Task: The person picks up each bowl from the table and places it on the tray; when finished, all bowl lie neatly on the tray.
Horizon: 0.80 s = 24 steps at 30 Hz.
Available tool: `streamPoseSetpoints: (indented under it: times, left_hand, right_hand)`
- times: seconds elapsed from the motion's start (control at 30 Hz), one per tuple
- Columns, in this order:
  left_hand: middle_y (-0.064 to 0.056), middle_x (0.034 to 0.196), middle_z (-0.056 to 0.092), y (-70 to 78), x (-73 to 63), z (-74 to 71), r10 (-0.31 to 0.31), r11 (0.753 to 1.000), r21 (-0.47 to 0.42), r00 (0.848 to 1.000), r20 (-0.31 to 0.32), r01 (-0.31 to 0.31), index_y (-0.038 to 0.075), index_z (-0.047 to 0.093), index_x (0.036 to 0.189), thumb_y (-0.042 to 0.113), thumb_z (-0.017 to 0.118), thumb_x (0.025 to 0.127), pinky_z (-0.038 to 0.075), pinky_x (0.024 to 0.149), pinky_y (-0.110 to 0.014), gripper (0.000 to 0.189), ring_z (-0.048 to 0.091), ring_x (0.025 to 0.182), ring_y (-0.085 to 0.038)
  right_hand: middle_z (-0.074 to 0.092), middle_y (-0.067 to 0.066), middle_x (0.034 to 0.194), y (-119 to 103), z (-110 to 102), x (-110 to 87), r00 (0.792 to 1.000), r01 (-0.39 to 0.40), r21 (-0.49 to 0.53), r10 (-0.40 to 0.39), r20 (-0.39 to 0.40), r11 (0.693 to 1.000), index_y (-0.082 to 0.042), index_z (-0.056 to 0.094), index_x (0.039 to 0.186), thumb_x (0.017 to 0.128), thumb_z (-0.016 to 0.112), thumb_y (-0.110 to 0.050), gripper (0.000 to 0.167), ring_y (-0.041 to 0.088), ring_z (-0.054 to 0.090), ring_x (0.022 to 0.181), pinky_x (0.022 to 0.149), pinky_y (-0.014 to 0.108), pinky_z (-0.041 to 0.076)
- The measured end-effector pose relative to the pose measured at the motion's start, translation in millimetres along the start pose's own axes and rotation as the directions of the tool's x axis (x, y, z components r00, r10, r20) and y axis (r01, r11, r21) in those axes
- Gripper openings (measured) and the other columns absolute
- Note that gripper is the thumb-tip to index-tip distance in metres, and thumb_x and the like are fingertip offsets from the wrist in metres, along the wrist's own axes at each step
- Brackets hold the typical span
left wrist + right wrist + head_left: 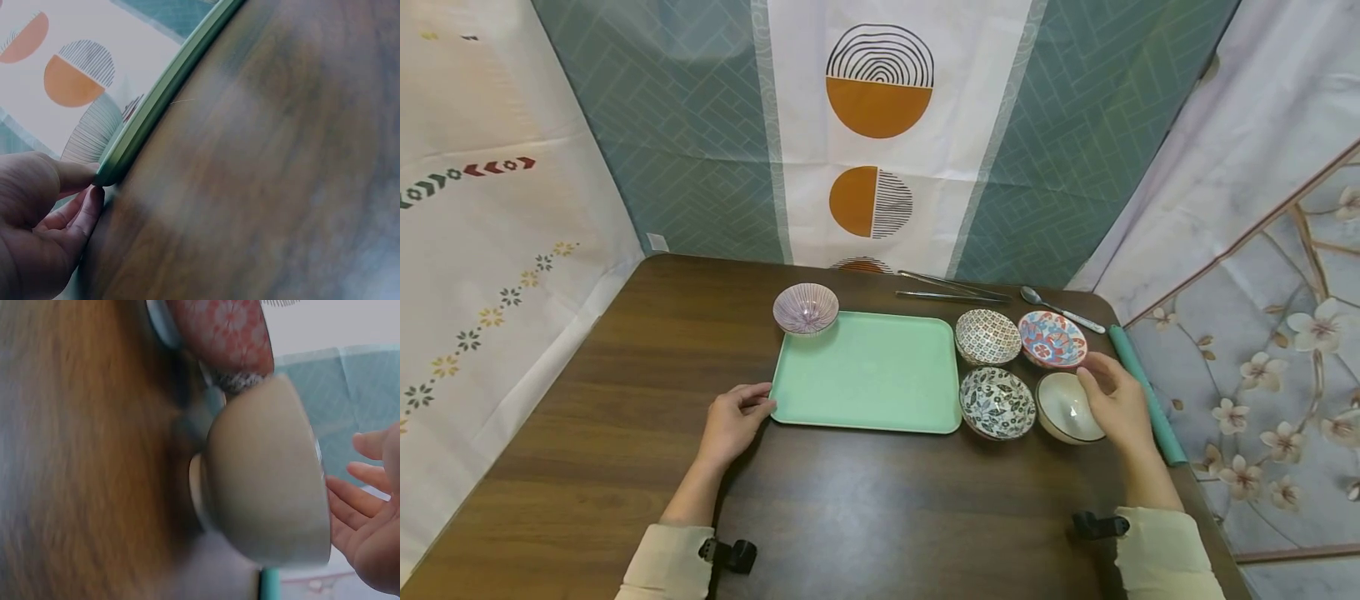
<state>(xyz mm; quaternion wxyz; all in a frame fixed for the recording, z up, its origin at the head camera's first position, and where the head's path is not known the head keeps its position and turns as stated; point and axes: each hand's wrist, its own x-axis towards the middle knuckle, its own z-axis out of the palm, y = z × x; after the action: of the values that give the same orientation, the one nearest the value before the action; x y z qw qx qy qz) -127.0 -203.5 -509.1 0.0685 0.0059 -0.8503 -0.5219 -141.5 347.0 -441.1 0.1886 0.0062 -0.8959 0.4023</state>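
Note:
My left hand (733, 425) pinches the front-left corner of a mint-green rectangular tray (868, 379). Up close in the left wrist view, the thumb is on one side of the tray edge (164, 94) and fingers are on the other. At the right, my right hand (1116, 408) is at the rim of a plain cream bowl (1063, 406), its fingers loosely bent. The right wrist view has the fingers beside the rim of the cream bowl (269, 478), not wrapped round it; whether they touch it is hard to tell.
A purple-striped bowl (806, 309) overlaps the tray's back-left corner. Right of the tray stand a leaf-patterned bowl (997, 403), a lattice-patterned bowl (988, 337) and a red-and-blue floral bowl (1052, 339). Chopsticks (951, 296), a spoon (1063, 310) and a green roll (1146, 396) lie beyond.

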Motion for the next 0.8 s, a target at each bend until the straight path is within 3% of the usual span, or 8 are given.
streamPoseSetpoints:
  times: [0.33,0.43,0.57,0.7,0.8]
  left_hand:
    - [-0.020,0.109,0.071,0.1,-0.8,-0.9,-0.016,1.000,0.011,1.000,-0.003,0.016,-0.006,0.072,0.117,0.003,0.074,0.092,0.050,0.077,-0.012,0.027,0.069,0.096,-0.030]
    - [-0.021,0.109,0.070,0.3,-0.4,-1.1,-0.023,1.000,-0.001,1.000,0.000,0.023,-0.006,0.072,0.118,0.003,0.074,0.092,0.049,0.076,-0.010,0.027,0.069,0.097,-0.031]
    - [-0.021,0.110,0.070,-0.3,0.0,-1.0,-0.024,1.000,-0.007,1.000,0.003,0.024,-0.006,0.072,0.118,0.003,0.073,0.092,0.049,0.076,-0.009,0.027,0.069,0.098,-0.031]
    - [-0.020,0.110,0.070,-0.7,-0.4,-0.6,-0.022,1.000,-0.008,1.000,0.006,0.022,-0.006,0.072,0.118,0.004,0.073,0.093,0.050,0.076,-0.010,0.027,0.069,0.097,-0.029]
    - [-0.020,0.110,0.070,-1.1,-0.6,-0.5,-0.021,1.000,-0.016,1.000,0.005,0.021,-0.006,0.072,0.118,0.004,0.073,0.093,0.049,0.076,-0.010,0.027,0.068,0.097,-0.029]
  right_hand:
    - [0.068,0.032,0.114,40.4,-12.2,-5.9,0.998,-0.024,-0.137,0.031,0.050,0.990,0.011,0.064,0.124,0.099,0.066,-0.015,0.037,-0.012,0.052,0.089,0.075,0.005,0.040]
    - [0.069,0.032,0.109,49.1,-15.8,-7.8,0.993,-0.025,-0.225,0.050,0.108,0.974,0.011,0.066,0.121,0.100,0.063,-0.021,0.038,0.013,0.067,0.090,0.077,0.025,0.051]
    - [0.069,0.033,0.105,52.5,-22.0,-9.0,0.979,-0.022,-0.295,0.080,0.186,0.955,0.014,0.067,0.115,0.102,0.058,-0.025,0.041,0.046,0.065,0.095,0.076,0.049,0.052]
    - [0.071,0.029,0.096,53.4,-25.6,-9.9,0.976,-0.034,-0.313,0.099,0.196,0.949,0.014,0.069,0.111,0.102,0.059,-0.024,0.039,0.041,0.067,0.083,0.067,0.042,0.051]
    - [0.072,0.026,0.088,53.1,-26.6,-9.9,0.974,-0.061,-0.290,0.121,0.191,0.955,0.015,0.068,0.111,0.102,0.059,-0.023,0.039,0.025,0.065,0.067,0.059,0.033,0.050]
